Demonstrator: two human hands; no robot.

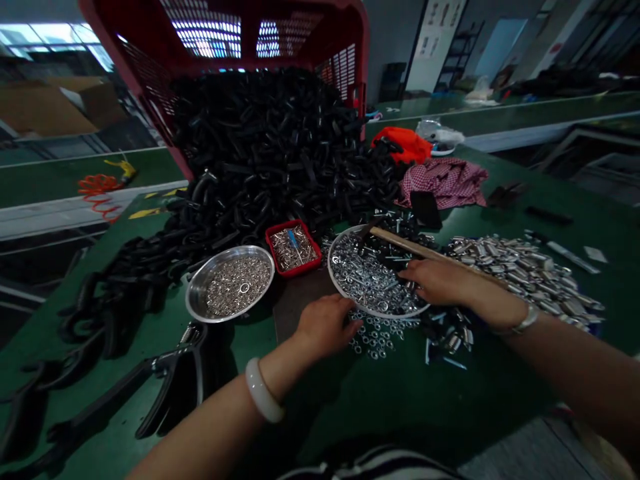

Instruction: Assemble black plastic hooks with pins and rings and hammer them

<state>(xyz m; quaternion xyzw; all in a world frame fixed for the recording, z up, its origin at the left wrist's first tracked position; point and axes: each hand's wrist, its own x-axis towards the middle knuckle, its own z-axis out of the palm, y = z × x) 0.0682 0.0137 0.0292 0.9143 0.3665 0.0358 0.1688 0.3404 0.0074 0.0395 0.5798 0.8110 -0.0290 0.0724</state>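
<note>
My right hand (440, 281) reaches over a wide, pale-rimmed dish (338, 283) of loose washers, nuts and bolts (367, 277). Its fingers are apart, with the tips among the metal pieces. Behind that wrist lies a wooden-handled hammer (410, 246), its head resting over the dish. My left hand (327, 325) is at the dish's near left edge, thumb and fingers apart with nothing visible between them. Loose ring-shaped washers or nuts (375, 339) lie on the green table (400, 393) beside it.
Left of the dish stand a red tray (293, 271) of small pins and a steel bowl (191, 301) of small rings. Black curved parts (280, 140) spill from a red crate (360, 67). Metal cylinders (530, 273) are heaped at right. Spring-fitted pliers (175, 373) lie front left.
</note>
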